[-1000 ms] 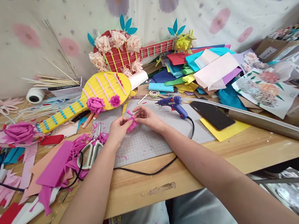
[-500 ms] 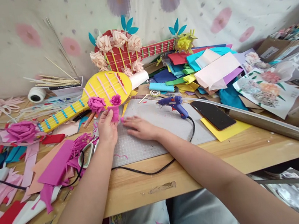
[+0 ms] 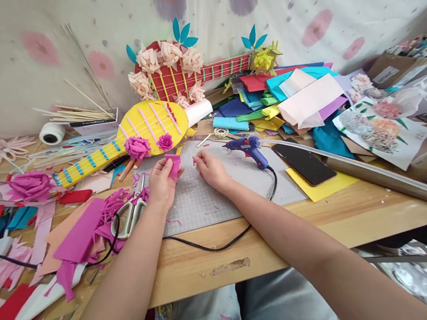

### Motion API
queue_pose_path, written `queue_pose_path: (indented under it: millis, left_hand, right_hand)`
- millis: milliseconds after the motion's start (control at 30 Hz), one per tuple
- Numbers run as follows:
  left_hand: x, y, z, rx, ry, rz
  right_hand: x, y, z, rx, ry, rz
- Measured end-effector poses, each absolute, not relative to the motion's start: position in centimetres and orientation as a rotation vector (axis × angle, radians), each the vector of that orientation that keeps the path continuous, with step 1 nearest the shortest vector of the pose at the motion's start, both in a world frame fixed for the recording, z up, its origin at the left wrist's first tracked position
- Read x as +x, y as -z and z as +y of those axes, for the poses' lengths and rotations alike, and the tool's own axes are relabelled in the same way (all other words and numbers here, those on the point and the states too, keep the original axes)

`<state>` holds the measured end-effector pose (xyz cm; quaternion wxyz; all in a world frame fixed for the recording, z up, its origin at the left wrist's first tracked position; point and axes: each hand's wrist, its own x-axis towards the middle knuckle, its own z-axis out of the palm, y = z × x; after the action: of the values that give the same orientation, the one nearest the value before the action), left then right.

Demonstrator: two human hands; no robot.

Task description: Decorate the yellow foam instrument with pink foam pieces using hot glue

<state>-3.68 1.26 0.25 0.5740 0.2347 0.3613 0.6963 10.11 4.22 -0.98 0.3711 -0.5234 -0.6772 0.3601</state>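
My left hand (image 3: 162,182) holds a small pink foam piece (image 3: 174,164) upright over the grey cutting mat (image 3: 219,192). My right hand (image 3: 210,168) hovers just right of it, thumb and forefinger pinched together; whether a tiny scrap sits between them I cannot tell. A yellow foam guitar (image 3: 139,134) with two pink flowers lies just beyond my hands. White-handled scissors (image 3: 130,215) rest left of my left wrist among pink foam strips (image 3: 83,239).
A blue glue gun (image 3: 248,148) lies on the mat right of my right hand, its black cord running along the table edge. A black phone (image 3: 304,164) sits on yellow paper. Coloured foam sheets (image 3: 292,95) are piled behind. A red guitar (image 3: 183,75) leans on the wall.
My left hand moved the pink piece from near the yellow guitar back over the mat. My right hand lifted off the mat and rose toward the piece, fingers pinched.
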Motion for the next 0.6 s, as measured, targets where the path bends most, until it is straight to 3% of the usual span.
queue_pose_path:
  millis: [233,600]
  left_hand:
    - [-2.6,-0.8,0.1,0.492,-1.479,0.715]
    - [-2.8,-0.7,0.1,0.488,-1.529,0.741]
  right_hand:
    - [10.5,1.6,5.4,-1.027,-1.261,-1.658]
    - [10.2,1.8,5.2,-1.218,-1.198,-1.720]
